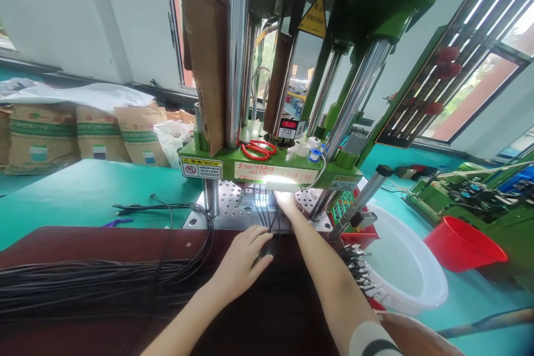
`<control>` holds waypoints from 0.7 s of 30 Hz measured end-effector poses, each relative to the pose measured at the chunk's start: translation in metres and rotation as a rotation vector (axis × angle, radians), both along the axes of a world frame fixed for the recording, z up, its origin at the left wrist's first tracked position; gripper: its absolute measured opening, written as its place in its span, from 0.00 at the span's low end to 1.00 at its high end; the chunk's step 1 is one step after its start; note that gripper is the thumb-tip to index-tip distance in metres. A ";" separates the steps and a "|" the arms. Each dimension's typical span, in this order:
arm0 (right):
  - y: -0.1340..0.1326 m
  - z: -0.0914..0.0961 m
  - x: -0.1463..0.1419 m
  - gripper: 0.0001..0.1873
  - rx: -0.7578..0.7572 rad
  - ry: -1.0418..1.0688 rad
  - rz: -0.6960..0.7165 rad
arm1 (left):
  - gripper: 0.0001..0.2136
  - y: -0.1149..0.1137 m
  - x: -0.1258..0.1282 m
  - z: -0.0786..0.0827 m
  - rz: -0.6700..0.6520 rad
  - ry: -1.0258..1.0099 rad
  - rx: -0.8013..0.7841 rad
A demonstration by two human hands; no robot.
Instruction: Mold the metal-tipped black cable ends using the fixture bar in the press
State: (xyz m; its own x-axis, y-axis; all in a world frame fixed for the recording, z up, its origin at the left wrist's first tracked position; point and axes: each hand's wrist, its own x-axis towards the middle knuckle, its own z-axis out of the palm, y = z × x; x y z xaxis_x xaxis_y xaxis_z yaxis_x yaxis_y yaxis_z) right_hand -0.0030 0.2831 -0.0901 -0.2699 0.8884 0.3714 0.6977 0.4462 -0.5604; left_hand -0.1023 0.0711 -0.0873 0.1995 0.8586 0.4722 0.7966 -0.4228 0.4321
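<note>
My left hand [246,256] is just in front of the green press [334,175], its fingers stretched out and its thumb apart. Its fingertips are beside several thin black cables [273,222], which run from the front edge of the perforated metal plate [233,212] in under the press. I cannot see anything gripped in it. My right hand [286,203] reaches in beneath the press's upper block, close to a bright lamp [281,184]. Glare and the lamp hide its fingers, so what they touch cannot be made out.
Red-handled scissors [258,149] lie on the press ledge. A long bundle of black cables [83,283] covers the dark red tabletop [125,242] at left. On the right are cable ends with connectors [359,267], a white tub [434,283], a red bucket [463,245] and a button panel [344,208].
</note>
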 end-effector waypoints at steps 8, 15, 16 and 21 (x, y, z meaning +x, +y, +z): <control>-0.023 -0.001 -0.004 0.12 0.017 -0.534 -0.067 | 0.11 0.001 -0.008 -0.021 0.070 -0.077 0.087; -0.018 0.001 -0.008 0.16 0.084 -0.635 -0.043 | 0.10 -0.006 -0.008 -0.022 0.079 -0.069 0.046; -0.018 0.001 -0.009 0.16 0.087 -0.643 -0.039 | 0.10 -0.006 -0.007 -0.022 0.074 -0.062 0.039; -0.018 0.002 -0.011 0.15 0.071 -0.669 -0.009 | 0.10 -0.007 -0.004 -0.021 0.044 -0.037 0.033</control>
